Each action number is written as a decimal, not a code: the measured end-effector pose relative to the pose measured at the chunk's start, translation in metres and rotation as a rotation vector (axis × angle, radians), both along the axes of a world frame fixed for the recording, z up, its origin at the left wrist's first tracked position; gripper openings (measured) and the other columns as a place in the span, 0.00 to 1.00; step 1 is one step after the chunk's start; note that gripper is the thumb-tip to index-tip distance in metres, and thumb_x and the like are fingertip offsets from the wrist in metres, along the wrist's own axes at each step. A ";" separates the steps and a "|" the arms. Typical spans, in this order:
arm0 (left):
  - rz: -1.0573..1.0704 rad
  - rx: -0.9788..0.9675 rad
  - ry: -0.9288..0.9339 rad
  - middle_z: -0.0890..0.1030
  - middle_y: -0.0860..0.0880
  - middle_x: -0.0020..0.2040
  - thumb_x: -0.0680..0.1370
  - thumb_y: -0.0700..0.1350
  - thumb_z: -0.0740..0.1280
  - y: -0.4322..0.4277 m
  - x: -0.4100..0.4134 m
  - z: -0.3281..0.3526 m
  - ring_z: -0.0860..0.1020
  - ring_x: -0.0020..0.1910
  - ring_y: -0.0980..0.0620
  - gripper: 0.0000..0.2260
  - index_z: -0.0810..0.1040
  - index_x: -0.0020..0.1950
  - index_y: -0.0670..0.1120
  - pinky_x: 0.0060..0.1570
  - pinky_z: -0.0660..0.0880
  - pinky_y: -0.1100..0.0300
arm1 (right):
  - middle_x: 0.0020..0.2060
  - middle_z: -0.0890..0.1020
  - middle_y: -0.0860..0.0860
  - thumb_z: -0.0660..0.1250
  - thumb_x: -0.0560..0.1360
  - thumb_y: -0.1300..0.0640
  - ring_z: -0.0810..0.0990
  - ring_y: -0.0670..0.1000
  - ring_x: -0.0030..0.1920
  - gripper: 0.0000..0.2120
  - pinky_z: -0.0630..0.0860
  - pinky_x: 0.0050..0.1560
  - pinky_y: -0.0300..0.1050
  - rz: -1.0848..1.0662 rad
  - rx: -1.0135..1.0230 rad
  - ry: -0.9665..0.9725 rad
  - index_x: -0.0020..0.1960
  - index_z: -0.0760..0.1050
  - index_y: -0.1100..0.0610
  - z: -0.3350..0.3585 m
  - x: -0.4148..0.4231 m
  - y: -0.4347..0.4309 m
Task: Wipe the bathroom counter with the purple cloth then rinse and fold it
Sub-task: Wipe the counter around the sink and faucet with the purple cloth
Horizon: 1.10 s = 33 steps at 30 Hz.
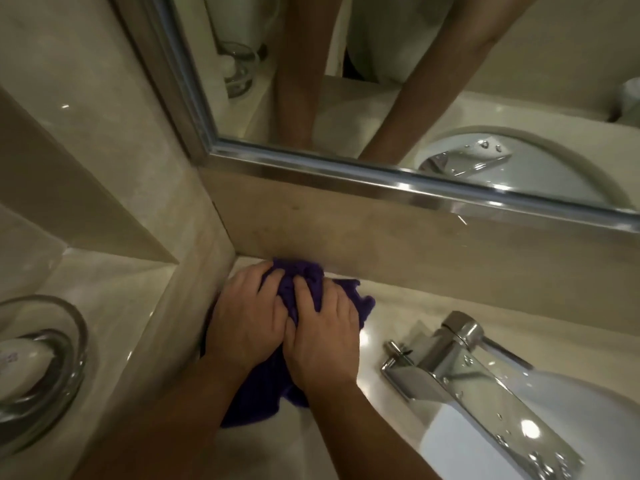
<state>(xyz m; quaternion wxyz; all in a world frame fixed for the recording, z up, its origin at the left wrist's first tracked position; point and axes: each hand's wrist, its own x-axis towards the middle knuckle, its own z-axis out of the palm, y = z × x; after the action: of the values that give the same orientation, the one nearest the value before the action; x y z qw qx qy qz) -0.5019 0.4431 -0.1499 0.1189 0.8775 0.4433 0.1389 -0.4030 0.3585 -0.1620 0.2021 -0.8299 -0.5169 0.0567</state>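
Left hand point(247, 323) (fingers curled into folds) and right hand point(323, 337), fingers spread, press purple cloth point(301, 278) onto counter point(398, 306); faucet point(460, 368) at 4 o'clock.

Head cam, wide-angle, looks steeply down at counter point(398, 303) corner, close; mirror point(381, 109) ahead.
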 end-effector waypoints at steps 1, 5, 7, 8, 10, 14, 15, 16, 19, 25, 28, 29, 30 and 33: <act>-0.024 0.004 -0.007 0.79 0.44 0.61 0.78 0.48 0.54 -0.007 0.000 0.000 0.77 0.56 0.46 0.21 0.79 0.64 0.43 0.59 0.73 0.51 | 0.64 0.75 0.54 0.57 0.80 0.42 0.74 0.56 0.62 0.22 0.73 0.64 0.55 -0.015 0.004 0.010 0.72 0.68 0.48 0.001 -0.002 -0.009; -0.014 0.017 -0.016 0.81 0.44 0.56 0.78 0.48 0.55 -0.038 0.001 0.002 0.78 0.49 0.44 0.19 0.80 0.60 0.43 0.50 0.75 0.49 | 0.62 0.77 0.53 0.59 0.79 0.43 0.76 0.55 0.61 0.21 0.75 0.63 0.53 -0.023 0.010 0.000 0.70 0.69 0.47 0.001 -0.003 -0.038; 0.003 0.028 -0.006 0.81 0.44 0.54 0.78 0.48 0.54 -0.051 0.002 0.002 0.78 0.47 0.44 0.19 0.80 0.59 0.43 0.48 0.76 0.48 | 0.61 0.77 0.52 0.61 0.78 0.44 0.76 0.54 0.60 0.21 0.75 0.63 0.50 0.004 0.018 -0.019 0.70 0.70 0.48 0.001 0.001 -0.049; 0.005 0.031 0.005 0.80 0.44 0.54 0.78 0.48 0.54 -0.058 0.003 0.002 0.77 0.48 0.44 0.19 0.80 0.59 0.43 0.48 0.75 0.48 | 0.60 0.77 0.52 0.62 0.78 0.44 0.76 0.54 0.59 0.21 0.75 0.63 0.50 0.011 0.026 -0.030 0.69 0.70 0.48 0.002 0.003 -0.054; 0.005 0.028 0.020 0.80 0.44 0.55 0.77 0.48 0.54 -0.069 0.006 0.001 0.77 0.49 0.44 0.19 0.79 0.60 0.42 0.50 0.75 0.48 | 0.60 0.78 0.53 0.65 0.76 0.45 0.76 0.54 0.59 0.22 0.75 0.62 0.49 0.023 0.049 -0.054 0.68 0.71 0.49 0.002 0.007 -0.066; 0.031 0.009 0.031 0.80 0.44 0.56 0.77 0.48 0.54 -0.101 0.005 -0.004 0.77 0.50 0.44 0.20 0.79 0.61 0.42 0.52 0.75 0.48 | 0.60 0.78 0.55 0.67 0.75 0.47 0.76 0.54 0.59 0.24 0.77 0.61 0.49 0.130 0.074 -0.062 0.69 0.71 0.52 -0.001 0.012 -0.094; 0.050 0.002 0.023 0.80 0.44 0.56 0.77 0.47 0.54 -0.108 0.004 -0.006 0.77 0.51 0.44 0.20 0.79 0.61 0.42 0.53 0.74 0.48 | 0.60 0.78 0.54 0.67 0.75 0.47 0.76 0.54 0.59 0.24 0.77 0.61 0.49 0.158 0.084 -0.064 0.69 0.71 0.52 -0.002 0.013 -0.099; 0.071 0.000 0.009 0.80 0.44 0.56 0.77 0.47 0.54 -0.115 0.002 -0.008 0.77 0.51 0.44 0.20 0.79 0.61 0.42 0.53 0.74 0.48 | 0.60 0.78 0.54 0.67 0.74 0.47 0.76 0.54 0.59 0.24 0.77 0.61 0.48 0.179 0.091 -0.058 0.69 0.71 0.52 -0.003 0.014 -0.104; 0.120 0.037 -0.035 0.80 0.43 0.55 0.77 0.46 0.55 -0.148 0.001 -0.009 0.77 0.50 0.43 0.19 0.80 0.60 0.41 0.51 0.74 0.49 | 0.58 0.79 0.52 0.69 0.73 0.47 0.75 0.51 0.56 0.23 0.77 0.60 0.46 0.228 0.136 -0.073 0.66 0.73 0.52 0.001 0.016 -0.130; 0.166 0.069 -0.056 0.80 0.41 0.54 0.76 0.45 0.55 -0.201 0.018 -0.009 0.77 0.48 0.41 0.20 0.80 0.59 0.39 0.49 0.74 0.47 | 0.59 0.79 0.53 0.67 0.76 0.48 0.75 0.52 0.58 0.22 0.75 0.63 0.47 0.304 0.166 -0.026 0.67 0.74 0.54 -0.004 0.037 -0.176; 0.238 0.048 -0.062 0.80 0.40 0.55 0.76 0.45 0.54 -0.218 0.030 -0.009 0.78 0.49 0.40 0.21 0.79 0.60 0.38 0.50 0.75 0.45 | 0.62 0.78 0.55 0.63 0.79 0.49 0.75 0.55 0.59 0.20 0.74 0.63 0.50 0.407 0.142 0.055 0.69 0.72 0.54 -0.006 0.055 -0.182; 0.259 0.038 -0.058 0.79 0.40 0.55 0.76 0.45 0.54 -0.224 0.034 -0.009 0.78 0.50 0.40 0.21 0.79 0.60 0.38 0.51 0.75 0.44 | 0.63 0.77 0.56 0.62 0.80 0.49 0.75 0.56 0.60 0.21 0.73 0.64 0.51 0.437 0.126 0.056 0.70 0.72 0.55 -0.007 0.060 -0.185; 0.274 0.031 -0.054 0.79 0.40 0.55 0.76 0.45 0.54 -0.229 0.037 -0.008 0.77 0.50 0.40 0.21 0.79 0.60 0.38 0.51 0.75 0.45 | 0.64 0.77 0.57 0.61 0.80 0.49 0.75 0.57 0.61 0.21 0.71 0.65 0.51 0.461 0.109 0.056 0.71 0.71 0.54 -0.006 0.064 -0.187; 0.284 0.037 -0.044 0.79 0.40 0.55 0.75 0.46 0.54 -0.243 0.049 -0.005 0.78 0.51 0.40 0.21 0.79 0.60 0.39 0.52 0.75 0.45 | 0.64 0.77 0.57 0.60 0.80 0.48 0.75 0.57 0.62 0.22 0.72 0.64 0.50 0.497 0.119 0.052 0.71 0.71 0.54 -0.009 0.081 -0.198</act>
<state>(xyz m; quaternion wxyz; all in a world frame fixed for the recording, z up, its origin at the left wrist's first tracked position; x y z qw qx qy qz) -0.4526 0.2006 -0.1552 0.0916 0.8049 0.5574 0.1819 -0.3221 0.1605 -0.1709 0.2436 -0.6623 -0.7020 0.0955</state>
